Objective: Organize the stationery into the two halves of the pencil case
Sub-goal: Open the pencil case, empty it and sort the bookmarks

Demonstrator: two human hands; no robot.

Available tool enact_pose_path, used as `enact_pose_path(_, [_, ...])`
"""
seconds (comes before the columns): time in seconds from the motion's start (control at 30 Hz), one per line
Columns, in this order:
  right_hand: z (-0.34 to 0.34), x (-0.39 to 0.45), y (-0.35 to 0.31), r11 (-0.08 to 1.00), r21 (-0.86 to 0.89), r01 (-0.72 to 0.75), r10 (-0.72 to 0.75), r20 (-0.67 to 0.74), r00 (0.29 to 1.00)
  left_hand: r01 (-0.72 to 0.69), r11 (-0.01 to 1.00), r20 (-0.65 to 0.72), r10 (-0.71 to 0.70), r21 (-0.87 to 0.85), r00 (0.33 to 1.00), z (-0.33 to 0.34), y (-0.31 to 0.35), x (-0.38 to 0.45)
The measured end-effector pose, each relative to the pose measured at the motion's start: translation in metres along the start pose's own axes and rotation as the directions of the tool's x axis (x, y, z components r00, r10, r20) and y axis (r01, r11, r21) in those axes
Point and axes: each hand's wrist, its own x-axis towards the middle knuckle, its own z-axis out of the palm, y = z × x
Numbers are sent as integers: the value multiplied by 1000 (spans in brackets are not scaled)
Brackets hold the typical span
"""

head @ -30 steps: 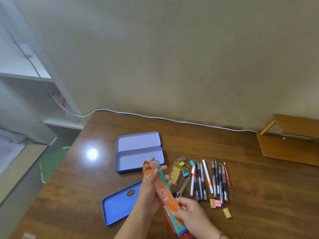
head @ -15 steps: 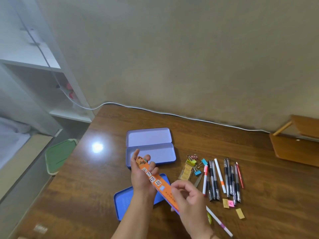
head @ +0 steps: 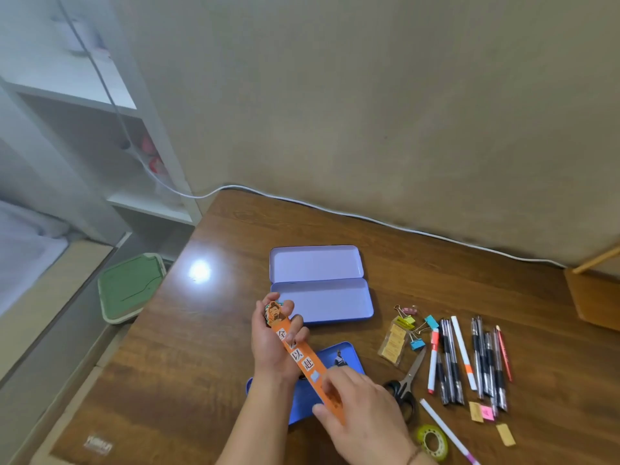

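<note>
An open lilac pencil case [head: 322,283] lies on the wooden desk, both halves empty. My left hand [head: 273,344] grips the top end of a stack of long orange bookmarks [head: 298,355] with a cartoon head. My right hand [head: 359,411] pinches the lower end of the same stack. Both hands hover in front of the case. Right of the case lie several binder clips [head: 414,325], a packet of yellow labels [head: 394,342], scissors [head: 406,380], several pens [head: 469,360], sticky notes [head: 483,412] and a yellow tape roll [head: 432,443].
A dark blue tin lid [head: 345,355] lies under my hands. A white cable [head: 369,219] runs along the wall. A white shelf unit [head: 100,129] stands at the left, a green stool [head: 131,286] beside the desk, a wooden stand [head: 593,293] at the right.
The view moved closer to the desk. My hands keep the bookmark stack, now lifted toward the near half of the case. The tape roll has come into view.
</note>
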Motion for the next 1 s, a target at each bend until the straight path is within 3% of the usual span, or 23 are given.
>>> enact_pose_path(0.27, [11, 35, 1, 990, -128, 62, -66, -33, 997, 47, 999, 82, -47, 2, 995, -9, 16, 23])
enact_pose_path(0.5, [20, 62, 9, 954, -283, 101, -142, -129, 981, 104, 982, 7, -105, -159, 994, -9, 21, 39])
enact_pose_path(0.63, [18, 78, 8, 927, -358, 107, -179, -173, 968, 119, 983, -29, -125, -139, 992, -5, 12, 41])
enact_pose_path(0.87, [17, 103, 20, 906, -404, 124, -229, -222, 948, -74, 992, -171, 56, -104, 984, 4, 14, 49])
enact_pose_path(1.0, [12, 122, 28, 899, -404, 168, -269, -207, 941, -181, 983, -188, 175, -16, 966, 3, 16, 60])
